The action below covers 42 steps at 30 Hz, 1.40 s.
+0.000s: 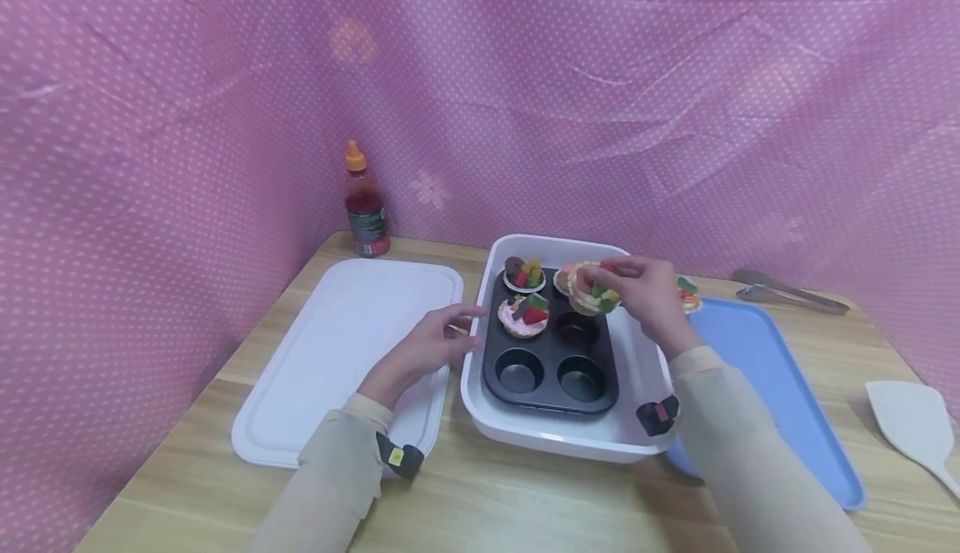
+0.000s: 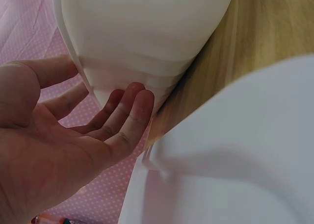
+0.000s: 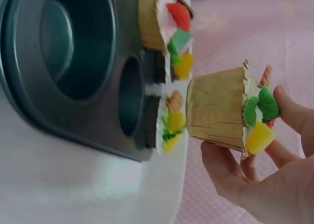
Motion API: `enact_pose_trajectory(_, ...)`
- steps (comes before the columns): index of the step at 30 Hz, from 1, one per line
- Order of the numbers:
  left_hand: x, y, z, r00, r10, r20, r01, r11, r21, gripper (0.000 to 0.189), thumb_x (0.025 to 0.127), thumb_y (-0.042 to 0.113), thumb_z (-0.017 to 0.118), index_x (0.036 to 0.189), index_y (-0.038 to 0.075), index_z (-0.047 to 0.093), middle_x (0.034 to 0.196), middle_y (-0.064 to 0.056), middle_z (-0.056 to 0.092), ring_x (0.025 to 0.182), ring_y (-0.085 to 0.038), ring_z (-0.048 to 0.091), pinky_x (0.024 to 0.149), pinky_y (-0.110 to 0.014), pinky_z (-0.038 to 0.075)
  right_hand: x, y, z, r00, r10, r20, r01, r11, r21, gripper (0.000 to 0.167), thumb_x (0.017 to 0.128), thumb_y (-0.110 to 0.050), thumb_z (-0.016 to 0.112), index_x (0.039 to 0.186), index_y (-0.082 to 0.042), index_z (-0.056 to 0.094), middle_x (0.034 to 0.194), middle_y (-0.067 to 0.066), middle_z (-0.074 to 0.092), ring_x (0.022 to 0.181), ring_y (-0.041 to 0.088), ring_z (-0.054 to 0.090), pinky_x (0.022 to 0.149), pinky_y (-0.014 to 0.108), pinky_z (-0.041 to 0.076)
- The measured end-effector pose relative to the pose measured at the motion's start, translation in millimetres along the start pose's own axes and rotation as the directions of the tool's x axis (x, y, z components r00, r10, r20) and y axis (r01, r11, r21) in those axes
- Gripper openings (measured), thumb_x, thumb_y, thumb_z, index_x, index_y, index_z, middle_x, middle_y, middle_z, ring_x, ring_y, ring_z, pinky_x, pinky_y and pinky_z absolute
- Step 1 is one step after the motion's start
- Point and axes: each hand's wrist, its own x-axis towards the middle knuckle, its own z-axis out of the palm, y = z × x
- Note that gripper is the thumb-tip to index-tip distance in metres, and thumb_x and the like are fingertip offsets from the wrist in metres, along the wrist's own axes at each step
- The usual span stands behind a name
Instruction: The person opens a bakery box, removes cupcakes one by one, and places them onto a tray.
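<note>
The right hand (image 1: 645,290) pinches a cupcake (image 1: 585,299) by its side and holds it above the back part of the muffin pan (image 1: 551,374). The left hand (image 1: 431,338) is loosely spread at the left rim of the white tub (image 1: 555,443), where the pan lies; if it touches this rim, I cannot tell. I judge the cupcake to be light. Its paper wrapper (image 3: 216,109) looks rather stiff but may crease, and the topping (image 3: 260,136) seems delicate, so I would take hold at the wrapper's sides. From my cameras, where each fingertip presses is partly hidden. The held piece covers part of a second cupcake (image 1: 561,280), and the right hand partly blocks a third cupcake (image 1: 690,299) by the blue tray (image 1: 757,369).
</note>
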Motion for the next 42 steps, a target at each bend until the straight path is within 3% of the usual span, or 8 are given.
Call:
enact_pose_trajectory(11,0.6,-1.4,-0.8,1.0,0.018,0.002,-0.018,1.0,-0.003,0.048,0.095,0.006,0.066,0.142,0.01,0.056,0.129,-0.022,0.061,0.105,-0.026,0.066,0.083,-0.036,0.061,0.4,8.2,-38.8,0.998,0.002,-0.064,-0.004,0.999,-0.034,0.066,0.09,-0.047,0.074,0.136,-0.002,0.061,0.138,0.024,0.061,0.128,0.039,0.058,0.103,0.049,0.053)
enact_pose_trajectory(16,-1.6,-1.5,-4.3,1.0,0.011,0.003,-0.011,1.0,0.006,0.049,0.096,0.008,0.066,0.143,0.011,0.055,0.132,-0.022,0.06,0.109,-0.027,0.065,0.086,-0.037,0.061,0.8,17.6,-53.0,0.997,0.022,-0.078,-0.026,0.998,-0.048,0.067,0.09,-0.049,0.072,0.136,-0.002,0.061,0.138,0.024,0.06,0.119,0.037,0.061,0.092,0.037,0.059)
enact_pose_trajectory(22,-2.1,-0.6,-4.5,1.0,-0.004,0.013,0.004,1.0,0.013,0.049,0.096,0.01,0.065,0.144,0.014,0.055,0.134,-0.021,0.058,0.112,-0.028,0.064,0.088,-0.037,0.06,2.2,35.3,-74.2,0.994,0.037,-0.103,-0.043,0.997,-0.063,0.071,0.091,-0.054,0.068,0.138,-0.001,0.059,0.141,0.026,0.057,0.123,0.039,0.058,0.097,0.041,0.058)
enact_pose_trajectory(27,-0.2,-0.3,-2.1,1.0,-0.008,0.015,0.008,1.0,0.005,0.049,0.096,0.01,0.065,0.144,0.014,0.055,0.134,-0.02,0.058,0.112,-0.028,0.064,0.088,-0.038,0.06,4.8,50.6,-92.5,0.99,0.062,-0.128,-0.069,0.996,-0.056,0.072,0.093,-0.054,0.066,0.139,0.001,0.057,0.14,0.028,0.057,0.116,0.033,0.059,0.068,0.012,0.055)
enact_pose_trajectory(30,0.2,-0.3,-1.8,1.0,-0.001,0.015,0.001,1.0,0.0,0.048,0.096,0.009,0.065,0.144,0.012,0.055,0.134,-0.021,0.059,0.111,-0.028,0.065,0.088,-0.038,0.06,7.6,60.1,-100.1,0.986,0.089,-0.142,-0.097,0.994,-0.053,0.074,0.093,-0.054,0.064,0.14,0.002,0.056,0.141,0.029,0.055,0.114,0.03,0.058,0.062,0.008,0.051)
enact_pose_trajectory(35,-0.4,-0.4,-2.2,1.0,0.018,0.009,-0.018,1.0,-0.006,0.048,0.096,0.007,0.065,0.143,0.01,0.055,0.131,-0.023,0.059,0.108,-0.026,0.066,0.085,-0.036,0.061,14.2,75.8,-108.2,0.973,0.16,-0.167,-0.166,0.986,-0.027,0.077,0.094,-0.057,0.061,0.144,0.001,0.052,0.146,0.028,0.051,0.123,0.034,0.053,0.085,0.028,0.06)
enact_pose_trajectory(38,-0.9,-0.4,-2.2,0.999,0.033,0.011,-0.033,0.999,-0.015,0.049,0.095,0.006,0.065,0.143,0.007,0.055,0.129,-0.024,0.06,0.104,-0.024,0.067,0.084,-0.035,0.061,18.2,86.6,-115.3,0.962,0.215,-0.168,-0.217,0.976,0.008,0.08,0.093,-0.059,0.061,0.146,-0.001,0.049,0.153,0.026,0.044,0.13,0.039,0.047,0.102,0.06,0.05)
enact_pose_trajectory(42,-0.9,-0.1,-1.4,0.999,0.045,0.026,-0.045,0.999,-0.024,0.049,0.096,0.005,0.065,0.143,0.004,0.053,0.129,-0.026,0.06,0.102,-0.022,0.067,0.084,-0.035,0.061,21.5,102.3,-126.4,0.948,0.26,-0.185,-0.264,0.965,0.008,0.082,0.09,-0.063,0.062,0.147,-0.004,0.05,0.148,0.021,0.051,0.122,0.032,0.048,0.094,0.053,0.053)
